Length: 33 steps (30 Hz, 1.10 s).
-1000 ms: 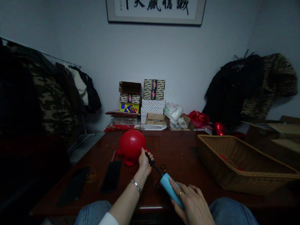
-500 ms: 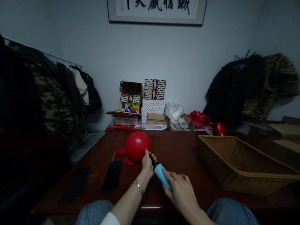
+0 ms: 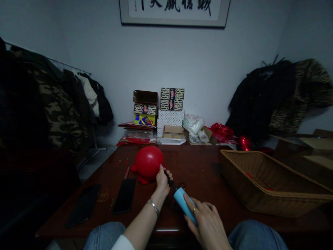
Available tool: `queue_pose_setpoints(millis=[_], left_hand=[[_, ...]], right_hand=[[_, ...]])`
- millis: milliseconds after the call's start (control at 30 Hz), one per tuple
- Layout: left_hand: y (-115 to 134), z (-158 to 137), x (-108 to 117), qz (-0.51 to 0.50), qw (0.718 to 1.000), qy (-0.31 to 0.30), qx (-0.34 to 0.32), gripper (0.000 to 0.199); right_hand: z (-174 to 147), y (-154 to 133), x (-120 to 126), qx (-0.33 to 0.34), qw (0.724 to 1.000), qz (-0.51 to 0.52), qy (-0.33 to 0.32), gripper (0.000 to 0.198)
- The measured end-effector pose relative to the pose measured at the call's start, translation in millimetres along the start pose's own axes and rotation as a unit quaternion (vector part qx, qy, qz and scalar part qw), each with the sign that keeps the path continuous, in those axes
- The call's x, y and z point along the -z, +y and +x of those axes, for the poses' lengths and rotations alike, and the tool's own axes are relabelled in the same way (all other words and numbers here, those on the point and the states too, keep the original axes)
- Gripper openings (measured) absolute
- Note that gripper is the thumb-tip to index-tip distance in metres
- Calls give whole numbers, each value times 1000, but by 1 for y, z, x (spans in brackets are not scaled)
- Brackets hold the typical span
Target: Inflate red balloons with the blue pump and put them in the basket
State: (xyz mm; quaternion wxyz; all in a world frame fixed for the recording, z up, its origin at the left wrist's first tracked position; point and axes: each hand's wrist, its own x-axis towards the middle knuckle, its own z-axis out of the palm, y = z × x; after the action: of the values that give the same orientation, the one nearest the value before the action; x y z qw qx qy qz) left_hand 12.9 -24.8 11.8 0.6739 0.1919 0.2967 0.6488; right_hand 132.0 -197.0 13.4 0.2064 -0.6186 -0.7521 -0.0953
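Note:
A round red balloon (image 3: 149,161) with small knobs along its lower left side rests on the table, beside my left hand (image 3: 163,180). That hand is closed around the black nozzle end of a balloon pump, right where it meets the balloon; the balloon's neck is hidden by my fingers. My right hand (image 3: 206,220) grips the pump's light blue barrel (image 3: 185,205), nearer to me and to the right. A stretch of dark rod shows between the nozzle end and the blue barrel.
A wicker basket (image 3: 270,189) with a few red pieces inside stands on the right of the brown table (image 3: 197,166). Left of my arms lie a black phone (image 3: 125,195), another dark flat object (image 3: 83,205) and loose yellowish bands (image 3: 103,196). Boxes (image 3: 170,119) are stacked behind.
My right hand has drawn the blue barrel back toward me and right, baring more of the dark rod. The balloon and my left hand have shifted slightly left.

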Motion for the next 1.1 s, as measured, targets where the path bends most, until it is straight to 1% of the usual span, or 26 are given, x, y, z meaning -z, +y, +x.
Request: queue_pose_setpoints(millis=[200, 300, 400, 467, 667, 800, 1000, 1100], left_hand=[[5, 3, 2, 1, 1000, -1, -8, 42], [6, 4, 2, -2, 1000, 8, -11, 41], [6, 3, 2, -3, 1000, 6, -6, 39], [6, 2, 2, -4, 1000, 1, -7, 39], [0, -2, 2, -13, 1000, -3, -8, 39], [-6, -9, 0, -9, 1000, -16, 1, 40], [-13, -14, -4, -22, 999, -19, 21, 38], [-11, -12, -4, -26, 1000, -3, 17, 35]], right_hand=[[-25, 23, -4, 48, 998, -17, 41, 65], [-35, 31, -7, 67, 995, -31, 60, 70], [-40, 34, -7, 73, 995, -37, 63, 70], [-39, 33, -6, 70, 996, -33, 54, 67], [-23, 23, 3, 35, 999, -6, 7, 58], [-4, 13, 5, 8, 1000, 9, -7, 54], [21, 3, 6, -22, 999, 9, -39, 53], [27, 0, 7, -31, 998, 16, -59, 53]])
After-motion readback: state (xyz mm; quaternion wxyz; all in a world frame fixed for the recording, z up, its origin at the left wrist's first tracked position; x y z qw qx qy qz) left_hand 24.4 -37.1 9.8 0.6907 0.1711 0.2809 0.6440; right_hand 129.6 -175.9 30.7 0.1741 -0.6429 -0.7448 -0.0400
